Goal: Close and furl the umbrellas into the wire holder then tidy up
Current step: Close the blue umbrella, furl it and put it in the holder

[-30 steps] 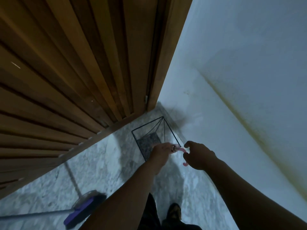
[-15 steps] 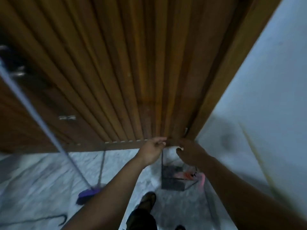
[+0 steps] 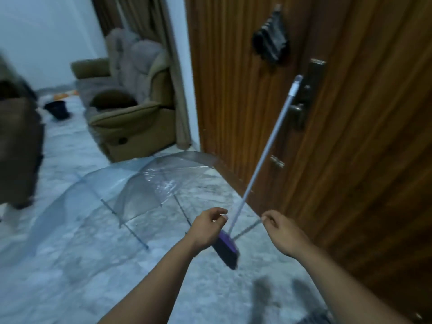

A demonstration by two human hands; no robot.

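A clear plastic dome umbrella (image 3: 131, 195) lies open on the marble floor (image 3: 70, 277) ahead and left of both loosely curled, empty hands, its shaft pointing toward the nearer left hand (image 3: 207, 226), the right hand (image 3: 281, 232) farther off.

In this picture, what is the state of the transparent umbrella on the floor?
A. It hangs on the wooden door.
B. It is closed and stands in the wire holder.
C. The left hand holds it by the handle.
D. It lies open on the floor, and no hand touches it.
D: the transparent umbrella lies open on the marble floor, while the left hand and the right hand are both apart from it and hold nothing.
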